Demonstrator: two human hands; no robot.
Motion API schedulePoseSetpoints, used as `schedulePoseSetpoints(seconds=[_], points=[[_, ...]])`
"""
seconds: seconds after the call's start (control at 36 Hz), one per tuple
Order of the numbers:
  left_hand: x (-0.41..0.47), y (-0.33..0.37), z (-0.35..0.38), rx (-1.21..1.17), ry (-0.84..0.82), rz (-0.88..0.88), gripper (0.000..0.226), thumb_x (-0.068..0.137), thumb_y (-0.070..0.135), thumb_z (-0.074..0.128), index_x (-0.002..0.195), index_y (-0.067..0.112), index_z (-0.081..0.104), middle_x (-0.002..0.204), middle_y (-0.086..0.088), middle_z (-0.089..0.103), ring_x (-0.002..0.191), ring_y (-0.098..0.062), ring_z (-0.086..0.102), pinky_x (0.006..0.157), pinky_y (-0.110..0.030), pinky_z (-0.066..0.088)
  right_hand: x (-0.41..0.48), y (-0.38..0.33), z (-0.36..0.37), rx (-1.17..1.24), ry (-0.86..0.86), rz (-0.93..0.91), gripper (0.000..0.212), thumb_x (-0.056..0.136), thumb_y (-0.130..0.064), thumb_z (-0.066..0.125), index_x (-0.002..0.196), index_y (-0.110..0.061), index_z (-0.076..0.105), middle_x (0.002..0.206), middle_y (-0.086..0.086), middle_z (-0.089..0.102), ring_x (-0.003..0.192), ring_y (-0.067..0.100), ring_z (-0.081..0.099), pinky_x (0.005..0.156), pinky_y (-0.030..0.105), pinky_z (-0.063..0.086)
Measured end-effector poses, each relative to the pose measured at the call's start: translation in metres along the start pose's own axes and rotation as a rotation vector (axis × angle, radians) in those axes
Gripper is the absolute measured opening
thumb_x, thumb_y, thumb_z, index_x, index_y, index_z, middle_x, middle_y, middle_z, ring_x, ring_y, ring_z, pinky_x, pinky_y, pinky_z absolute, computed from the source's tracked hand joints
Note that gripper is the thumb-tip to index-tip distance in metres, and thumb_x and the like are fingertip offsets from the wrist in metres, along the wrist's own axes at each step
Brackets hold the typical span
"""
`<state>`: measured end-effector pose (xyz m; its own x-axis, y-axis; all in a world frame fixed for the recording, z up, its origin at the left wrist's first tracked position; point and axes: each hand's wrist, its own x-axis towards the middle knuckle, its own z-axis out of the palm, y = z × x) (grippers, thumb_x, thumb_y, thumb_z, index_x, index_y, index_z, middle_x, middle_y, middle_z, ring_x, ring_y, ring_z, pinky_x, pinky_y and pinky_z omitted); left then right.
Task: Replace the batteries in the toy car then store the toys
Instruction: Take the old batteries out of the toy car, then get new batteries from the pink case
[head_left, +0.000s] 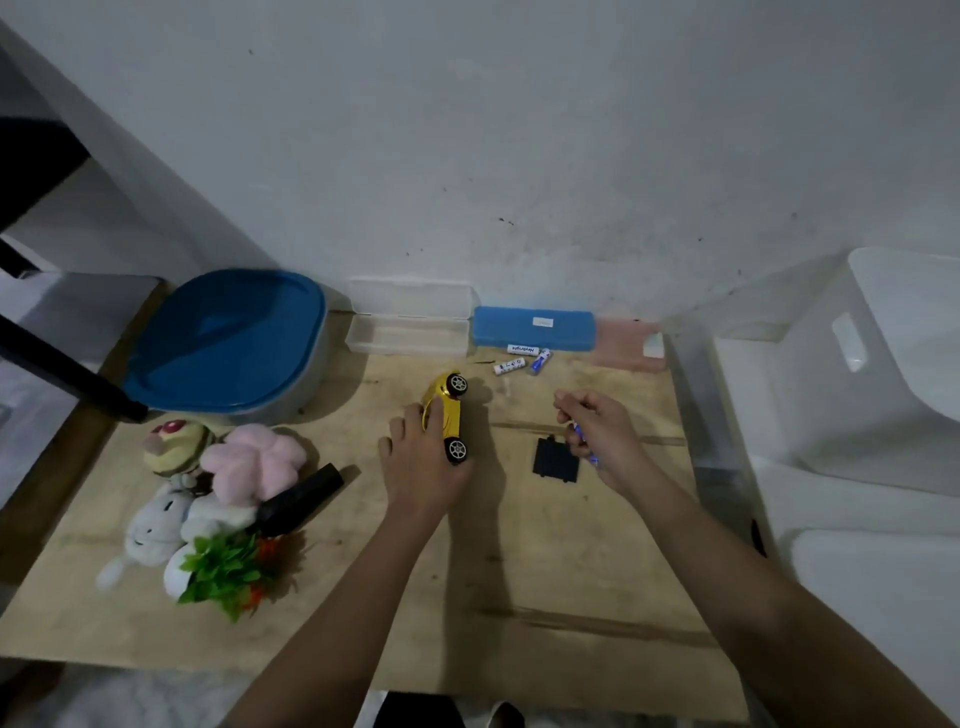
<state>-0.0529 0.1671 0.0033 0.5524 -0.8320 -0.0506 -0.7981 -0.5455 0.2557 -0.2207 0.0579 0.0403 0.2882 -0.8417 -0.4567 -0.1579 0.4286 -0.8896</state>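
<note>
A yellow toy car (448, 415) lies on its side on the wooden table, its wheels facing right. My left hand (421, 462) holds it from the left, fingers curled over its body. My right hand (597, 436) hovers to the right and pinches a blue battery (584, 441). The black battery cover (555, 459) lies flat on the table under that hand. Three loose batteries (522, 359) lie farther back, in front of a blue case.
A blue-lidded container (228, 343) stands at the back left, beside an open clear case (410, 325), a blue case (532, 327) and a pink case (628, 345). Plush toys (208, 483), a black cylinder (301, 500) and a fake plant (228, 571) lie left. A white bin (883, 364) stands right.
</note>
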Motion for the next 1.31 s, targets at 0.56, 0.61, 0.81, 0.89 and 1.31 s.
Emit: schedulePoseSetpoints(seconds=[0.56, 0.61, 0.81, 0.89, 1.31], points=[[0.016, 0.045, 0.025, 0.005, -0.218, -0.012, 0.073, 0.087, 0.032, 0.053, 0.147, 0.035, 0.011, 0.153, -0.012, 0.005, 0.139, -0.035, 0.010, 0.103, -0.048, 0.031, 0.031, -0.011, -0.048, -0.225, 0.036, -0.068, 0.019, 0.091, -0.023, 0.057, 0.080, -0.007, 0.058, 0.068, 0.001, 0.057, 0.043, 0.009, 0.043, 0.037, 0.014, 0.035], [0.016, 0.048, 0.024, -0.013, -0.239, -0.052, 0.073, 0.087, 0.030, 0.053, 0.147, 0.035, 0.010, 0.153, -0.013, 0.002, 0.139, -0.035, 0.007, 0.105, -0.048, 0.030, 0.037, -0.011, -0.055, -0.238, 0.049, -0.067, 0.019, 0.091, -0.021, 0.058, 0.078, -0.008, 0.057, 0.066, 0.001, 0.056, 0.042, 0.010, 0.043, 0.037, 0.015, 0.034], [0.036, 0.080, 0.015, -0.215, -0.018, 0.037, 0.067, 0.085, 0.015, 0.058, 0.145, 0.014, 0.027, 0.154, -0.018, 0.007, 0.142, -0.036, 0.007, 0.115, -0.045, 0.023, 0.072, -0.013, -0.085, -0.179, 0.099, -0.038, 0.011, 0.088, -0.010, 0.057, 0.081, -0.002, 0.057, 0.059, 0.005, 0.043, 0.032, 0.007, 0.038, 0.035, 0.014, 0.026], [0.053, 0.109, 0.016, -0.447, -0.048, 0.134, 0.060, 0.088, 0.012, 0.059, 0.142, 0.014, 0.032, 0.152, -0.009, 0.018, 0.139, -0.025, 0.022, 0.109, -0.027, 0.025, 0.084, -0.013, -0.101, -0.142, 0.118, -0.018, 0.009, 0.088, -0.008, 0.057, 0.088, 0.000, 0.061, 0.058, 0.004, 0.041, 0.028, 0.003, 0.036, 0.032, 0.012, 0.024], [0.104, 0.186, 0.087, -0.916, -0.271, -0.123, 0.023, 0.087, -0.001, 0.054, 0.109, -0.006, 0.057, 0.104, -0.021, 0.062, 0.102, -0.036, 0.059, 0.091, -0.047, 0.047, 0.142, 0.013, -0.122, -0.831, 0.152, -0.659, 0.026, 0.073, -0.008, 0.068, 0.096, 0.004, 0.071, 0.108, 0.023, 0.065, 0.095, 0.035, 0.066, 0.086, 0.020, 0.041]])
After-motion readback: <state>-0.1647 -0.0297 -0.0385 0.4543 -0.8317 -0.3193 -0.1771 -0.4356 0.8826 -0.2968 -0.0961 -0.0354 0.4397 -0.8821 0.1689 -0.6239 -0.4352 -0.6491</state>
